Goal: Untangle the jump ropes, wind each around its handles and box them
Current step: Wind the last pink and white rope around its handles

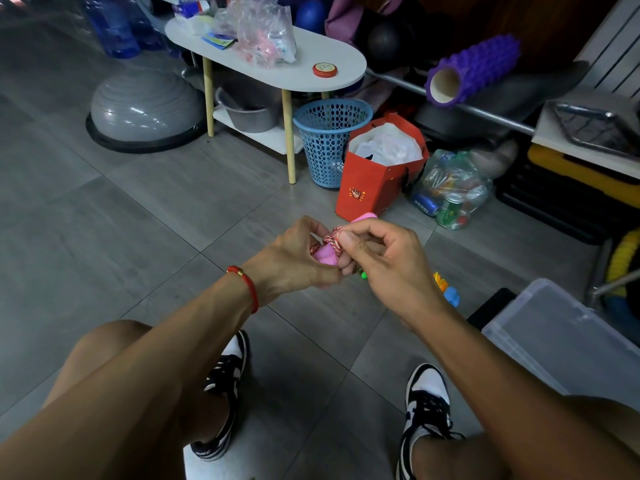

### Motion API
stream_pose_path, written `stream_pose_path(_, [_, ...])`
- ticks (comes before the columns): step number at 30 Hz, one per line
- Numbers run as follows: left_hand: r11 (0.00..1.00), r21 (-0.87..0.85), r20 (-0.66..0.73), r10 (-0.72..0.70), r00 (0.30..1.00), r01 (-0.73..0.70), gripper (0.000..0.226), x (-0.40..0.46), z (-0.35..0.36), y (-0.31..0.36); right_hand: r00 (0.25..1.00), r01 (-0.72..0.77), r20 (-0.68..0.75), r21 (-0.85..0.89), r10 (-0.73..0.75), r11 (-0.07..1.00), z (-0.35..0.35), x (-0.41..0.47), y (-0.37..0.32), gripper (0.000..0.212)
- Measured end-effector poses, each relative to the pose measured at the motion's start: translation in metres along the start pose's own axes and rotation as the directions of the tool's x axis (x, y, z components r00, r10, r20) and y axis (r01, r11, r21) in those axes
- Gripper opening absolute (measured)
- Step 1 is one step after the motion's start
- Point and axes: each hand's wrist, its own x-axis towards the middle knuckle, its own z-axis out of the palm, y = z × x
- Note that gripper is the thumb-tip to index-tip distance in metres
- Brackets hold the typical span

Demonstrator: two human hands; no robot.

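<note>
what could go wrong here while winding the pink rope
1. The right hand pinches only a short bit of rope; it may slip and the wraps loosen on the pink handles.
2. The clear box sits off to the right, so a loosely wound bundle might unravel on the way over.

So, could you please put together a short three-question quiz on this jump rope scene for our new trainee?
1. True or false: the left hand and the right hand are both on the pink-handled jump rope.
2. Which stands directly right of the blue basket? A) red paper bag B) grey dome C) purple roller
3. Fill in: the clear plastic box sits at the person's ____ side.

Key: 1 true; the left hand holds the pink handles and the right hand pinches the cord. 2 A. 3 right.
</note>
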Motion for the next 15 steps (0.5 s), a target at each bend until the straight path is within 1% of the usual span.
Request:
stream_pose_path(2, [1.000,0.027,0.016,0.007,1.000,-0.008,0.064,-0.001,0.003,0.001,1.000,-0.003,-0.003,-0.003,0.003,1.000,0.000,0.002,-0.001,0.011])
stream_pose_path(4, [1.000,-0.009,0.001,-0.011,1.000,0.011,0.063,-0.001,0.006,-0.001,1.000,-0.011,-0.013,-0.002,0.011,1.000,-0.002,0.006,-0.002,0.011])
stream_pose_path(6, [0.991,-0.121,0.033,-0.062,0.998,0.066,0.058,0.002,0.006,-0.003,1.000,0.014,-0.021,-0.045,-0.015,0.999,-0.002,0.009,-0.004,0.013])
stream_pose_path(7, [0.973,-0.212,0.065,-0.083,0.994,0.095,0.050,0.003,0.005,-0.001,0.999,0.041,-0.019,-0.073,-0.042,0.996,-0.002,0.011,-0.005,0.015])
stream_pose_path(9, [0.887,-0.430,0.113,-0.131,0.985,0.167,0.030,0.005,0.000,0.004,0.994,0.089,-0.052,-0.124,-0.096,0.988,-0.004,0.015,-0.007,0.019])
stream_pose_path(10, [0.817,-0.536,0.138,-0.163,0.977,0.212,0.024,0.006,-0.003,0.006,0.988,0.102,-0.096,-0.150,-0.117,0.983,-0.008,0.017,-0.007,0.019])
stream_pose_path(11, [0.739,-0.624,0.173,-0.186,0.967,0.254,0.025,0.007,-0.006,0.008,0.979,0.107,-0.151,-0.180,-0.135,0.978,-0.012,0.019,-0.007,0.020])
stream_pose_path(12, [0.669,-0.685,0.214,-0.194,0.957,0.289,0.028,0.008,-0.008,0.009,0.968,0.097,-0.204,-0.220,-0.143,0.971,-0.017,0.020,-0.005,0.021])
stream_pose_path(13, [0.619,-0.719,0.254,-0.190,0.948,0.317,0.032,0.009,-0.009,0.009,0.959,0.082,-0.240,-0.270,-0.149,0.959,-0.022,0.021,-0.003,0.022])
stream_pose_path(14, [0.589,-0.734,0.288,-0.179,0.941,0.337,0.033,0.009,-0.009,0.010,0.959,0.068,-0.242,-0.316,-0.150,0.946,-0.025,0.020,0.000,0.025])
stream_pose_path(15, [0.574,-0.740,0.312,-0.169,0.935,0.351,0.033,0.010,-0.009,0.010,0.968,0.068,-0.198,-0.373,-0.152,0.925,-0.027,0.018,0.001,0.031])
